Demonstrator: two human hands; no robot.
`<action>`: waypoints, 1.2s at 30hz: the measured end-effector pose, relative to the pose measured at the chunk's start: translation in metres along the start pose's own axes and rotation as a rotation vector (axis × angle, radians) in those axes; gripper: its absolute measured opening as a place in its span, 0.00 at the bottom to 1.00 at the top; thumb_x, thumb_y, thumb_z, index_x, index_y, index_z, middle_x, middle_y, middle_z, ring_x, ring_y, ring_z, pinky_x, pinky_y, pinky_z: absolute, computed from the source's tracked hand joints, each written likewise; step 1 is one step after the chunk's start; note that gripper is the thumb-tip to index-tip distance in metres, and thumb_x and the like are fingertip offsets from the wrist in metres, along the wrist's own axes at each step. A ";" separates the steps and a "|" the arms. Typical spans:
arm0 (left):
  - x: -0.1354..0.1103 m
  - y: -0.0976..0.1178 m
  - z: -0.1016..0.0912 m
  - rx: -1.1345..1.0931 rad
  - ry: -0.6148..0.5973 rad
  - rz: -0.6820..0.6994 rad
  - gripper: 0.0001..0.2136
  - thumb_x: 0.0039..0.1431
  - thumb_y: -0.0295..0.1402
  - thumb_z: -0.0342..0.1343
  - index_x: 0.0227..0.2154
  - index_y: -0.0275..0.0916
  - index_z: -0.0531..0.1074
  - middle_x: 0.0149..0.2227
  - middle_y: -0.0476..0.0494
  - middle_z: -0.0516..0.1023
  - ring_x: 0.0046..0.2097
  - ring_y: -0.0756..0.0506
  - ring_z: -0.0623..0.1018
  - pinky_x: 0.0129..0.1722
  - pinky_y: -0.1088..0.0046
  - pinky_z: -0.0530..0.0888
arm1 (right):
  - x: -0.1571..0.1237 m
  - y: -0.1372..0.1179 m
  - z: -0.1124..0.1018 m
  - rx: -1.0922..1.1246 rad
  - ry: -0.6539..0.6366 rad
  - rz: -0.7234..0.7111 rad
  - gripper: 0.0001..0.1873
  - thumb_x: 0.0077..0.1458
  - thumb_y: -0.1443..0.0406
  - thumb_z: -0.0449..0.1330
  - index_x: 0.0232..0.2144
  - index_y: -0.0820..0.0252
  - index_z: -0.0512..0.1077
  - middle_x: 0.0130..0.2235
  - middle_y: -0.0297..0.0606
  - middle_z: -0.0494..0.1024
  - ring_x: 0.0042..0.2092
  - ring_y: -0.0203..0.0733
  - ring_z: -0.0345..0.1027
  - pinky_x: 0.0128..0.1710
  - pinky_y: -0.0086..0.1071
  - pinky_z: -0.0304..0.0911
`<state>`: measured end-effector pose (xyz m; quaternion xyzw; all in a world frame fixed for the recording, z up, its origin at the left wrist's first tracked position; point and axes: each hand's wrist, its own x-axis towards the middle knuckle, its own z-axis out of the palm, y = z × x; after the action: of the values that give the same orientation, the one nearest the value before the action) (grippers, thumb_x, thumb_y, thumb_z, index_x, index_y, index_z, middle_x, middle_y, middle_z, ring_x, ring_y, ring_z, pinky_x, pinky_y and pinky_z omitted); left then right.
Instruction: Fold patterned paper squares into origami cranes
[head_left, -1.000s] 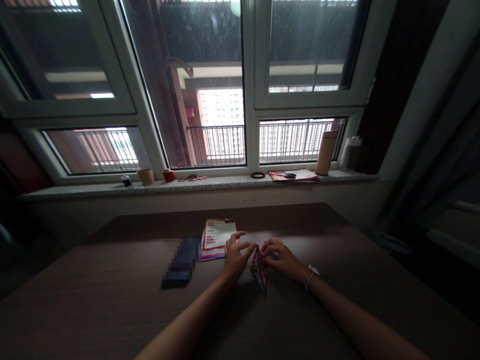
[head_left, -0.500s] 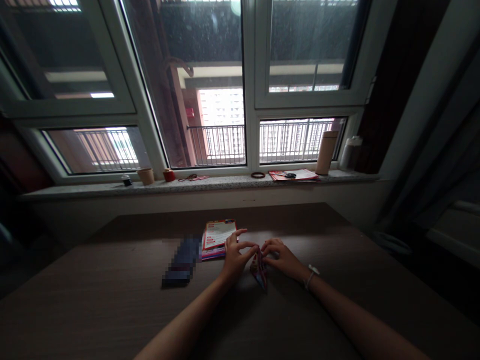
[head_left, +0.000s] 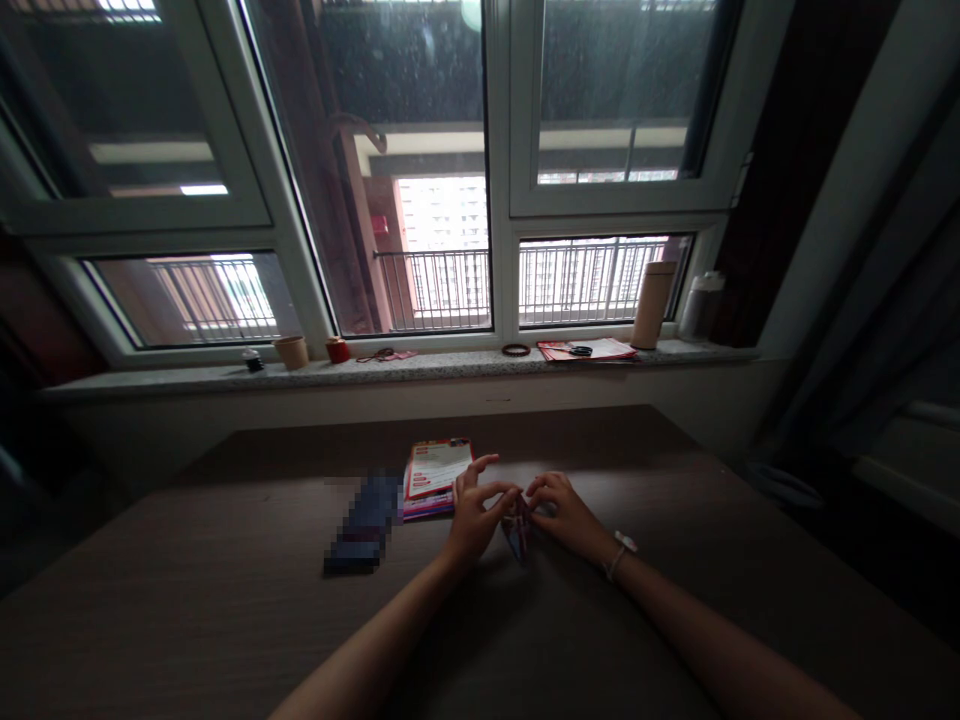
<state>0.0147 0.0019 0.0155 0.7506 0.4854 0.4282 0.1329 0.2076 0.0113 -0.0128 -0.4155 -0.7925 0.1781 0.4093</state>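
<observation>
Between my two hands is a small piece of folded paper [head_left: 517,537], dark with pink, blue and pale patches, its pointed end towards me. My left hand [head_left: 475,512] pinches its upper edge between thumb and index finger, the other fingers raised. On the other side, my right hand [head_left: 561,513] grips the paper's right edge with thumb and fingertips; a pale bracelet [head_left: 622,550] is on that wrist. The fingers partly hide the folds. Just beyond my left hand lies a stack of printed sheets [head_left: 439,468], the top one white with a red border.
A blurred-out dark flat object [head_left: 365,522] lies left of the stack on the brown table [head_left: 225,600]. Along the windowsill [head_left: 450,368] stand a paper cup [head_left: 292,352], a red spool [head_left: 338,350], scissors [head_left: 580,351] on papers, a tan flask [head_left: 653,305] and a clear bottle [head_left: 702,306].
The folded paper has tilted, its lower point drawn up and slightly left. Both hands keep their hold and have shifted only slightly.
</observation>
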 end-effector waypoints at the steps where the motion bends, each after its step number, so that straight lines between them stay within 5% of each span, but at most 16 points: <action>1: 0.000 -0.001 0.000 0.019 -0.008 0.002 0.06 0.58 0.36 0.58 0.35 0.52 0.80 0.57 0.50 0.65 0.57 0.40 0.63 0.58 0.55 0.59 | 0.000 0.001 0.000 -0.021 0.022 0.019 0.02 0.51 0.66 0.63 0.26 0.56 0.74 0.39 0.37 0.72 0.47 0.44 0.62 0.51 0.40 0.57; 10: -0.001 -0.010 -0.005 0.262 -0.128 -0.031 0.06 0.50 0.33 0.64 0.30 0.53 0.80 0.57 0.49 0.67 0.59 0.34 0.60 0.57 0.34 0.39 | 0.000 0.002 -0.002 -0.117 -0.008 0.138 0.02 0.51 0.63 0.63 0.28 0.54 0.76 0.39 0.38 0.72 0.48 0.47 0.60 0.50 0.41 0.55; 22: -0.001 -0.013 0.000 0.282 -0.151 -0.076 0.02 0.51 0.33 0.63 0.25 0.45 0.78 0.55 0.46 0.69 0.58 0.35 0.62 0.57 0.33 0.40 | 0.000 -0.002 -0.002 -0.133 -0.066 0.145 0.05 0.53 0.61 0.62 0.31 0.52 0.78 0.40 0.37 0.73 0.48 0.47 0.60 0.51 0.42 0.54; 36: 0.003 -0.023 -0.007 0.235 -0.257 0.006 0.02 0.47 0.35 0.66 0.25 0.51 0.80 0.54 0.49 0.72 0.57 0.34 0.62 0.56 0.32 0.40 | 0.001 0.000 -0.002 -0.105 -0.064 0.150 0.03 0.50 0.63 0.64 0.28 0.52 0.78 0.38 0.37 0.73 0.48 0.47 0.60 0.51 0.41 0.55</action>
<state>-0.0041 0.0144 0.0070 0.8109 0.5089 0.2694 0.1042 0.2094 0.0122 -0.0112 -0.4885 -0.7802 0.1797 0.3470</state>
